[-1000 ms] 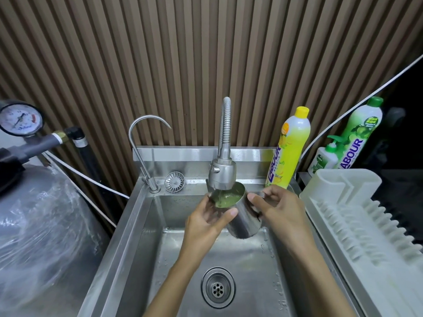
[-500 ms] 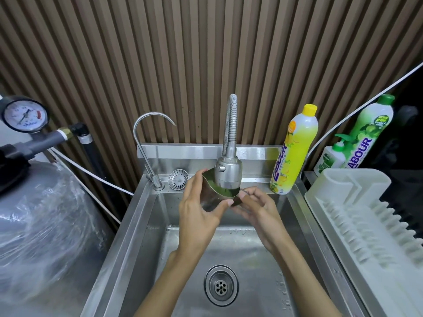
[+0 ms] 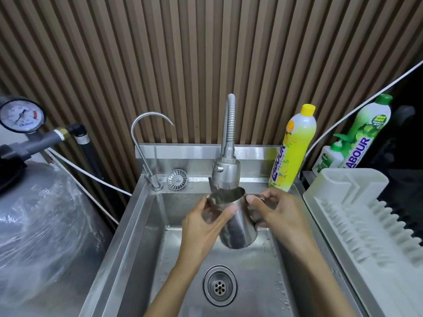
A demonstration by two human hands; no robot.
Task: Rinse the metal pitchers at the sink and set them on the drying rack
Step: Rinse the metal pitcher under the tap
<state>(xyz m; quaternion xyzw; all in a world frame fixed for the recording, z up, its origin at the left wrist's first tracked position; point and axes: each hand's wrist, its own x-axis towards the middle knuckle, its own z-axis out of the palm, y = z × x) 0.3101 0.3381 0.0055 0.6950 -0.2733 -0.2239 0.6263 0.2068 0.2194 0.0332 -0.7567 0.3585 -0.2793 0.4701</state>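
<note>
head view, nearest first, everything placed against the stainless sink point(image 3: 128, 236): the round drain point(image 3: 219, 286) sits low in the middle of its basin, with water drops scattered on the steel around it. two bare forearms reach up over the basin from the near edge. above the drain, both hands grip one metal pitcher point(image 3: 235, 227), tilted with its base toward the camera and its open mouth tipped up and away, right under the spray head of the flexible pull-down faucet point(image 3: 225, 172); whether water is running cannot be told. the left hand point(image 3: 201, 227) wraps the pitcher's left side, fingers curled round the far wall and thumb pressed across the front. the right hand point(image 3: 279, 213) is closed around the pitcher's right side, where the handle seems to be, thumb tip on the rim. on the sink's back ledge sit a loose strainer basket point(image 3: 176, 179) and a slim gooseneck tap point(image 3: 148, 145) at the left corner, and a yellow dish soap bottle point(image 3: 294, 149) at the right corner. just right of the sink lies a white plastic drying rack point(image 3: 366, 216), and behind it a green dish soap bottle point(image 3: 366, 131) and a small pump bottle point(image 3: 329, 156). left of the sink stands a plastic-wrapped tank point(image 3: 41, 225) with a pressure gauge point(image 3: 21, 115) above it.
</note>
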